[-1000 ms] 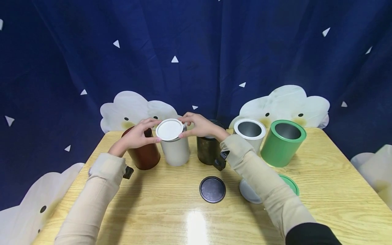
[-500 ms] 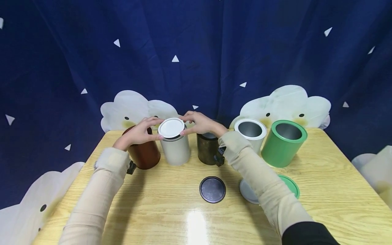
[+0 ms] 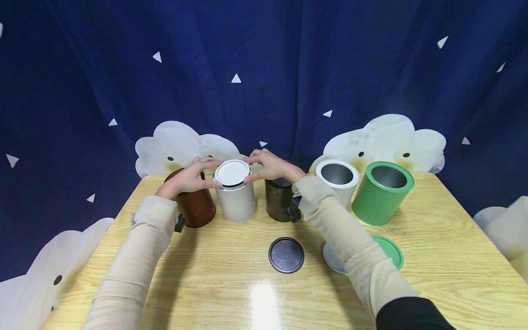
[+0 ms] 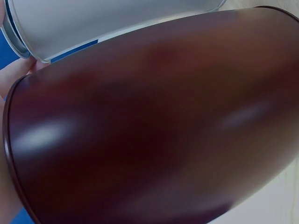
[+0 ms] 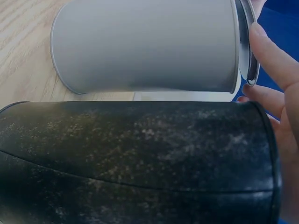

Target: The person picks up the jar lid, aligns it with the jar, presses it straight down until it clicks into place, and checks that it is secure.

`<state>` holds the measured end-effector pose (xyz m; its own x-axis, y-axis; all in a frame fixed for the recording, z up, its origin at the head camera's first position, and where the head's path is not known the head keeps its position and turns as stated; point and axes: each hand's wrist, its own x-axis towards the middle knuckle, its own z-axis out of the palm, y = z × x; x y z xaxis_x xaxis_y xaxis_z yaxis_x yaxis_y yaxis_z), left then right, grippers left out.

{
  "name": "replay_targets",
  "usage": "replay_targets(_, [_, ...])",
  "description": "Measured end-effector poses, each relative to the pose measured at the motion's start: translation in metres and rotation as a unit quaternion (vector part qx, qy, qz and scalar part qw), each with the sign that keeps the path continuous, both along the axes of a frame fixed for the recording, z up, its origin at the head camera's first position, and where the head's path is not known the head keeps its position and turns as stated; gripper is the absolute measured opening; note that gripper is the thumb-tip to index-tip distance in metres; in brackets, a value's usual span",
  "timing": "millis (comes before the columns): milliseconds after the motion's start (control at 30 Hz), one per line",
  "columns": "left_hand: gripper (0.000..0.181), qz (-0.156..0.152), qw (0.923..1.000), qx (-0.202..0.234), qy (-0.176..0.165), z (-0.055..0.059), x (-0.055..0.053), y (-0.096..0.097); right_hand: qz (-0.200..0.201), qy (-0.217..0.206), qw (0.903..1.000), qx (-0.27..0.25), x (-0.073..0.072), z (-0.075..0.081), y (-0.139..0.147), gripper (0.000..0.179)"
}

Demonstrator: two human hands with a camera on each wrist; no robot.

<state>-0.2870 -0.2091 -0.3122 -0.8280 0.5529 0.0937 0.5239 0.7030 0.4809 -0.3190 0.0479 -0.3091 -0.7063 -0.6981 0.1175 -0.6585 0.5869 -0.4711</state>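
A round white lid (image 3: 232, 173) sits over the mouth of an off-white can (image 3: 237, 205) standing on the wooden table. My left hand (image 3: 191, 176) holds the lid's left edge between thumb and fingers. From the opposite side, my right hand (image 3: 270, 167) grips the lid's right edge. The right wrist view shows a narrow dark gap between the lid (image 5: 252, 51) and the can's rim. Behind my left wrist stands a dark red-brown can (image 3: 197, 208). A black can (image 3: 279, 204), partly hidden by my right hand, is on the other side.
Further right stand an open white can (image 3: 339, 179) and an open green can (image 3: 377, 199). A black lid (image 3: 286, 255) lies in front, with a grey-white lid (image 3: 331, 257) and a green lid (image 3: 389, 252) partly under my right sleeve. A blue curtain (image 3: 264, 68) hangs behind.
Both hands have shifted the white lid slightly right, so it lines up more closely with the can's mouth. The dark gap at its front looks narrower than half a second ago.
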Motion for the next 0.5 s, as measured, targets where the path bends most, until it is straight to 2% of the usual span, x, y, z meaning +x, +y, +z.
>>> replay_targets(500, [0.068, 0.017, 0.9992, -0.037, -0.002, -0.0010, -0.0042, 0.0017, -0.002, 0.002, 0.9995, 0.031, -0.0014, -0.0018, -0.0036, 0.065])
